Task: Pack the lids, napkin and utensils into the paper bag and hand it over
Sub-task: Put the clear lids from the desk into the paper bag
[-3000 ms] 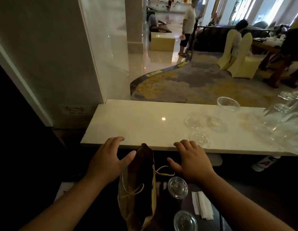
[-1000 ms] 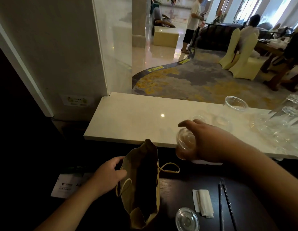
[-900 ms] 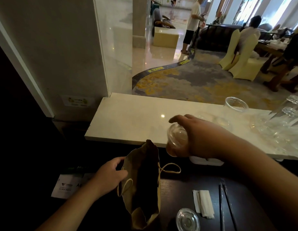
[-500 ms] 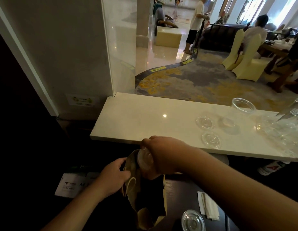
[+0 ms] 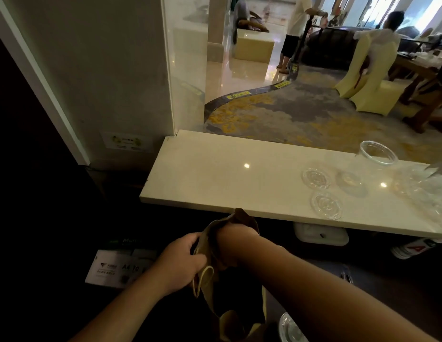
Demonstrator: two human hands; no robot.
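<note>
The brown paper bag (image 5: 240, 216) stands open on the dark table below the marble counter. My left hand (image 5: 181, 261) grips the bag's left rim and handle, holding the mouth apart. My right hand (image 5: 231, 243) is plunged into the bag up to the wrist; its fingers and the clear lid it carried are hidden inside. Another clear lid (image 5: 290, 328) lies on the dark table at the bottom edge, under my right forearm. The tips of the dark utensils (image 5: 347, 276) show just past that forearm. The napkin is hidden.
Two clear lids (image 5: 316, 178) (image 5: 326, 205) and an upright clear cup (image 5: 376, 154) sit on the marble counter (image 5: 215, 174), with more clear plasticware at the far right. A white label card (image 5: 116, 267) lies left of the bag. People and covered chairs are beyond the counter.
My right hand brought a clear lid from the counter's edge down to the bag and has sunk into it. My left hand moved to the bag's rim and holds it apart.
</note>
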